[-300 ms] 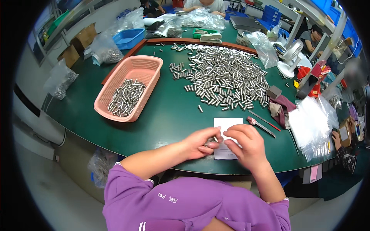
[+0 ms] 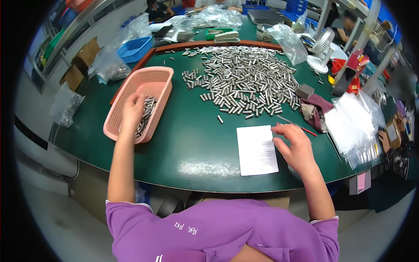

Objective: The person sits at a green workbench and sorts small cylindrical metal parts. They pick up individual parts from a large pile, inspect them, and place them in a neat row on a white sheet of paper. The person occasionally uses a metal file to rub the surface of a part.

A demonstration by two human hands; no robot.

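Observation:
My left hand (image 2: 133, 110) is over the pink plastic basket (image 2: 165, 74), above the short metal pins (image 2: 149, 109) lying in it. Motion blurs its fingers, so whether they hold anything is unclear. To the right, my right hand (image 2: 297, 146) hovers at the edge of a white printed sheet (image 2: 255, 150). Its thumb and fingers are apart and nothing shows between them. Beyond the sheet, a broad pile of similar metal pins (image 2: 248, 78) spreads over the green table (image 2: 196, 144). One loose pin (image 2: 220, 119) lies apart on the near side of the pile.
A red-handled tool (image 2: 309, 131) lies beside my right hand, partly hidden. Farther right are a dark grey block (image 2: 305, 91), a maroon cloth (image 2: 321, 107), clear plastic bags (image 2: 353, 124) and a white fan (image 2: 321, 52). A blue tray (image 2: 135, 49) stands at the back left. Other people sit around.
My left hand has moved left from the sheet to the basket; small metal pieces showed in it before. My right hand has shifted right, uncovering the sheet. The view has shifted slightly.

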